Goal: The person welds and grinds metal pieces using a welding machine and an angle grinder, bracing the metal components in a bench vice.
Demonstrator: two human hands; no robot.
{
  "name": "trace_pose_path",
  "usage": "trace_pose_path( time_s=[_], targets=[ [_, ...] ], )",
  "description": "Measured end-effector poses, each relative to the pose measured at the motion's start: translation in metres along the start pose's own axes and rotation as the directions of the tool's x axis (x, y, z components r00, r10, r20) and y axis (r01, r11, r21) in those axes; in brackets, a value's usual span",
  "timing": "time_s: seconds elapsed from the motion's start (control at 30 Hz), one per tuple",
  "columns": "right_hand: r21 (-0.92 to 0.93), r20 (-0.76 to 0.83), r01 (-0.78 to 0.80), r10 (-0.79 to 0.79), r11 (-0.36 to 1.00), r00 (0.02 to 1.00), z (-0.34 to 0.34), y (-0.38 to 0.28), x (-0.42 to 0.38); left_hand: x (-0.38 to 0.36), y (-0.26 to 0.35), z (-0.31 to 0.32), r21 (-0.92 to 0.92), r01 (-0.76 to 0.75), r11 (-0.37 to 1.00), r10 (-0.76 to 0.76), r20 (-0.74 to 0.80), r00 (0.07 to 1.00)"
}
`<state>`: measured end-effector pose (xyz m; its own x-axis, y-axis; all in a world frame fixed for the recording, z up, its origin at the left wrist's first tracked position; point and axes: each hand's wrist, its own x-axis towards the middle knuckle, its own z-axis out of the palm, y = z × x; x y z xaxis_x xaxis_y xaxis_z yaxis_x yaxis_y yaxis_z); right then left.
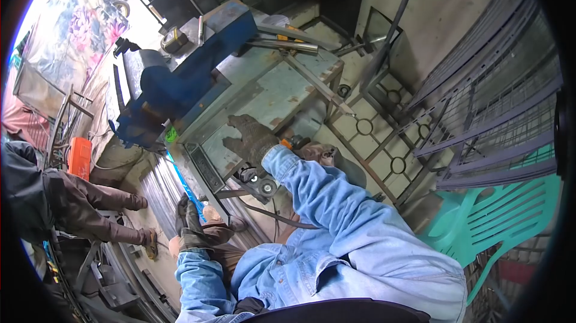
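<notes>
My right hand (249, 138), in a brown knit work glove, reaches over the worn grey-green metal bench (264, 92). Its fingers are spread, and nothing shows between them. Just past the fingertips stands a large blue metal machine (204, 65) fixed along the bench. Beside the right wrist is a tool with an orange part (293, 142), partly covered by the sleeve. My left hand (191, 218), also gloved, hangs low near my body, its fingers pointing down toward a bundle of long metal bars (159, 188) and a blue strip (183, 179) on the floor.
A tape measure (174, 41) rests beside the machine. Metal bars (318, 86) stick out over the bench's far edge. Metal grilles (480, 101) lean at the right above a green plastic chair (492, 221). Another person (78, 200) stands at the left near an orange box (79, 156).
</notes>
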<state>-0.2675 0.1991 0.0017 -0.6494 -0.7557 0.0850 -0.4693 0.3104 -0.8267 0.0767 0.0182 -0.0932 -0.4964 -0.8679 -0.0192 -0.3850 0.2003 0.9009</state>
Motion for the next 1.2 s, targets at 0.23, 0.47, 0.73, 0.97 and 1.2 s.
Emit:
trace_pose_path(
  time_s=[0.23,0.47,0.73,0.97,1.2],
  targets=[
    [0.101,-0.056,0.069,-0.064,0.992,0.996,-0.002,0.009,0.021,0.062,0.018,-0.066,0.236,-0.088,0.968,0.148,-0.251,0.957],
    [-0.002,-0.319,0.318,-0.302,0.948,0.898,0.016,0.024,0.02,0.05,0.025,-0.088,0.718,0.106,0.688,-0.19,0.037,0.981],
    [-0.094,-0.247,0.235,-0.251,0.967,0.936,0.017,0.018,0.017,0.08,0.053,-0.052,0.642,-0.027,0.766,-0.254,0.342,0.905],
    [-0.151,-0.274,0.238,-0.272,0.959,0.922,0.02,0.015,0.019,0.091,0.046,-0.054,0.617,-0.015,0.787,-0.263,0.357,0.897],
    [-0.147,-0.288,0.248,-0.282,0.957,0.915,0.019,0.015,0.017,0.098,0.055,-0.049,0.621,0.05,0.782,-0.327,0.342,0.881]
  ],
)
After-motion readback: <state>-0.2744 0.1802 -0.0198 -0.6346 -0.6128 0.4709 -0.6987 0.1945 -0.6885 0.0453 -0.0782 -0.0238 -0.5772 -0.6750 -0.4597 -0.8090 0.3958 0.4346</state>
